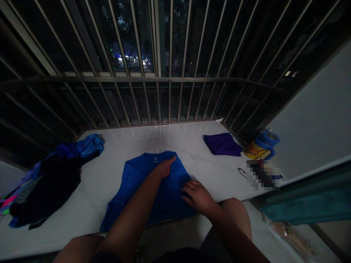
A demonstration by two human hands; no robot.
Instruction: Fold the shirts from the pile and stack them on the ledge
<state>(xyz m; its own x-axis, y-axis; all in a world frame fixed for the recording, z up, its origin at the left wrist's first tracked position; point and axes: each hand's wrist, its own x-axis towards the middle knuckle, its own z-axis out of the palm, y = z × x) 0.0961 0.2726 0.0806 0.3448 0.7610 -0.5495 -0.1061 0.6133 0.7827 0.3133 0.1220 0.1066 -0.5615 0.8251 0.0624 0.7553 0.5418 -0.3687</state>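
A blue shirt [145,179] lies spread on the white ledge in front of me, its neckline with a small pale logo facing the window. Resting on the upper right part of the shirt is my left hand [165,168], its index finger stretched out toward the shoulder seam and the other fingers partly hidden. My right hand [199,196] lies at the shirt's right edge, fingers bent and thumb apart from them, touching the fabric. No cloth is visibly pinched in either hand.
At the left is a heap of dark and coloured clothes [60,175]. A folded purple cloth [222,144] lies back right, near a blue-and-yellow container [259,148] and a blurred-out item [264,175]. Metal bars [170,79] close off the far side; a teal curtain [304,201] hangs right.
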